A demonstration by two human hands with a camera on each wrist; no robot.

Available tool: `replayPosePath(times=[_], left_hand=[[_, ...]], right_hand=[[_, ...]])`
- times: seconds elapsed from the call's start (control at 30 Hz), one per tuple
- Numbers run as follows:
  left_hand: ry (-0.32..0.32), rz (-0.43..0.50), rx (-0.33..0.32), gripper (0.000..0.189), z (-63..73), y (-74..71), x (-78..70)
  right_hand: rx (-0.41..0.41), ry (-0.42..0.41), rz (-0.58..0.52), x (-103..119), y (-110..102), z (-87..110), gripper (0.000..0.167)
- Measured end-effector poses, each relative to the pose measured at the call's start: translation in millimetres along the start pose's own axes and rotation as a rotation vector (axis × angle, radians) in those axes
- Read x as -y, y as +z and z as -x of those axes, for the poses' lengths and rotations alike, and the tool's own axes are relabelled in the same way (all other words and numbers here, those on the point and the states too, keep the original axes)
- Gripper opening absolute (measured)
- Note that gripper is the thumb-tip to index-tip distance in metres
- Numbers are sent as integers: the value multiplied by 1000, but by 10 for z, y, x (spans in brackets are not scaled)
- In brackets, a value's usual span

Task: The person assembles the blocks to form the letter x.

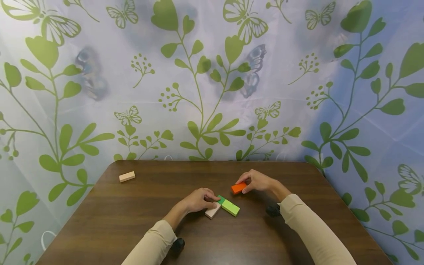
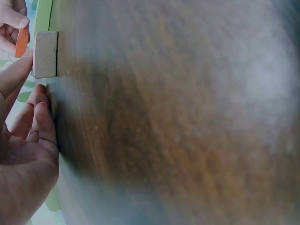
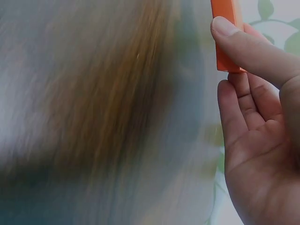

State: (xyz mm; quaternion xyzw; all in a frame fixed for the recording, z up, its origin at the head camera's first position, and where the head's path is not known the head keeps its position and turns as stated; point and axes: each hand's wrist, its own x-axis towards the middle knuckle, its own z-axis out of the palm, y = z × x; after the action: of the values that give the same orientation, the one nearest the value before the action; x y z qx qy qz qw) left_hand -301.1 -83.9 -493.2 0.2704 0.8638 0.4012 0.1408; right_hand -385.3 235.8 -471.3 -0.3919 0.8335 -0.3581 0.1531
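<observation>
Right hand pinches bright orange rectangular block

The right hand (image 1: 256,181) holds the bright orange rectangular block (image 1: 237,188) between thumb and fingers, beyond the lime-green rectangular block (image 1: 230,208). The left hand (image 1: 196,201) touches a pale wooden rectangular block (image 1: 212,212) just left of the lime-green block; whether it grips or merely rests there, I cannot tell. A dark green block (image 1: 221,200) adjoins the lime-green block's far end. Another pale rectangular block (image 1: 127,177) lies well to its left, farther back.
</observation>
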Motion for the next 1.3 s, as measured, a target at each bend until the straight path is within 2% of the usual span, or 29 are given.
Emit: replayPosePath(times=[0.43,0.8,1.0,1.3], left_hand=[[-13,12,5,28,-19,-1,1],[-20,29,5,28,-13,4,7],[-16,31,3,28,-1,0,-12],[-25,28,-2,28,9,-2,-23]], right_hand=[[82,13,14,159,104,-227,35],[137,-35,138,198,134,-371,35],[164,-14,183,227,183,-433,35],[173,10,161,251,261,-482,36]])
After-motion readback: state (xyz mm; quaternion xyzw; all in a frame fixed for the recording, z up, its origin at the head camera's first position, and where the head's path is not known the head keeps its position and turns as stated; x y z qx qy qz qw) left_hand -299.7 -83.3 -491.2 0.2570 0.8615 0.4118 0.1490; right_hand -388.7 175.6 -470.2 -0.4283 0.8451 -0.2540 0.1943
